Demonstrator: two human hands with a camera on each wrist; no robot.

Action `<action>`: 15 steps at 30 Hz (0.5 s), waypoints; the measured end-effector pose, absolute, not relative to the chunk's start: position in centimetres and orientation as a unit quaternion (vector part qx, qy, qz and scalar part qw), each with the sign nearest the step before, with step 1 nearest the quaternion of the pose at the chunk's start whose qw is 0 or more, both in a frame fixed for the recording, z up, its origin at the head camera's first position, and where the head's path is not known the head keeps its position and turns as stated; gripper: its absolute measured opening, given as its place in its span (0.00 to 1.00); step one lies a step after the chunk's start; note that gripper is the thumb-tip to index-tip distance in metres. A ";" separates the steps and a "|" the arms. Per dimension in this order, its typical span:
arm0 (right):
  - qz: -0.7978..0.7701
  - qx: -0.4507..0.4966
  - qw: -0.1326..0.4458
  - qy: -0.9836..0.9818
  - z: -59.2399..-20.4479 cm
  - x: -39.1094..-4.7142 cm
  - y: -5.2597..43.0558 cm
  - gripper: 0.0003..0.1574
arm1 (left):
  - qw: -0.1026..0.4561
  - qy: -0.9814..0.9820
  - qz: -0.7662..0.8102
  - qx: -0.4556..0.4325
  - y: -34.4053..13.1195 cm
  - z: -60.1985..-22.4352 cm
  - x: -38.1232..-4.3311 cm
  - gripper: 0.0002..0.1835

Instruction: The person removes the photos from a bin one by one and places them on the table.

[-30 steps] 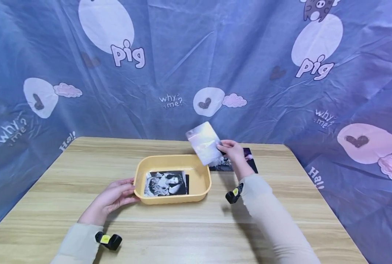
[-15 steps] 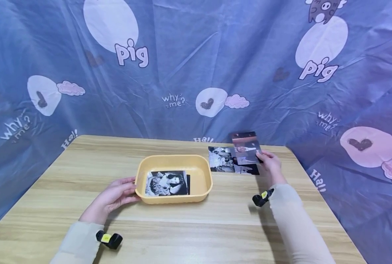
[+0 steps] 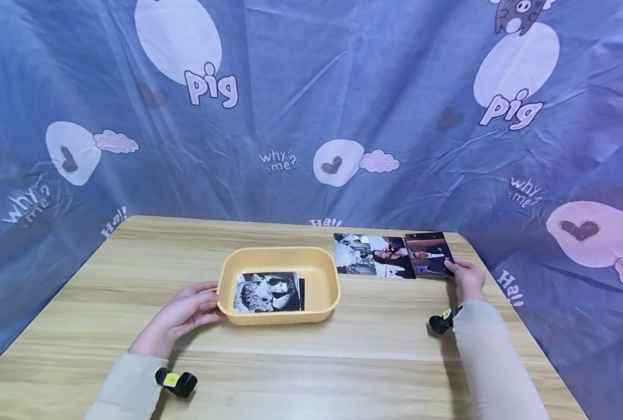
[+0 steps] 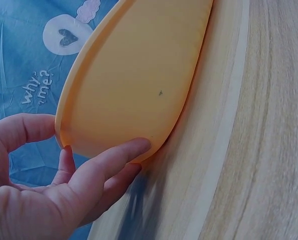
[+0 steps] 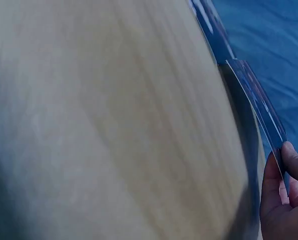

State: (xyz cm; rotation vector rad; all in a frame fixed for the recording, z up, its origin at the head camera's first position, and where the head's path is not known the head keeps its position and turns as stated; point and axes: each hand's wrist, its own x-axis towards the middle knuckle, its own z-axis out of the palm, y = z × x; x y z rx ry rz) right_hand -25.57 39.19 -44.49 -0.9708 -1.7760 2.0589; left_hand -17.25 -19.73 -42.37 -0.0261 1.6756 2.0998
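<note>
**Photo (image 3: pixel 427 255) pinched by the counter's (image 3: pixel 290 379) far right corner!**

Nearest, the left hand (image 3: pixel 188 309), fingers extended, touches the left end of the tray (image 3: pixel 277 318), a stack (image 3: pixel 269 291) inside. Beyond, the right hand (image 3: pixel 469 279) pinches the photo, gripped edge raised, just beside two flat photos (image 3: pixel 355 254) along the far edge. Danger: an uneven release could skew it over its neighbour! The curtain (image 3: pixel 285 116) reads "pig" and "why me?"

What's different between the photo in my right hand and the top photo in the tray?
The held photo is pinched by your right hand; the tray photo lies in the tray, untouched. The held photo has dark reddish-brown tones; the tray photo looks black and white. The held photo is tilted, lifted at your fingers; the tray photo lies face up. Both are rectangular.
</note>
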 end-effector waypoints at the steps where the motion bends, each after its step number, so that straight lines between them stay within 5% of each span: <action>1: 0.698 -0.337 0.128 -0.619 -44.6 -25.5 39.3 0.24 | 0.225 0.608 0.761 -0.011 -19.7 -42.3 -17.3 0.39; 10: 0.589 -0.360 0.161 -0.705 -45.4 -25.3 38.9 0.07 | 0.225 0.609 0.760 -0.017 -19.6 -42.3 -17.2 0.38; 15: 0.544 -0.361 0.158 -0.741 -45.3 -25.3 38.6 0.19 | 0.226 0.607 0.762 -0.017 -19.6 -42.3 -17.2 0.38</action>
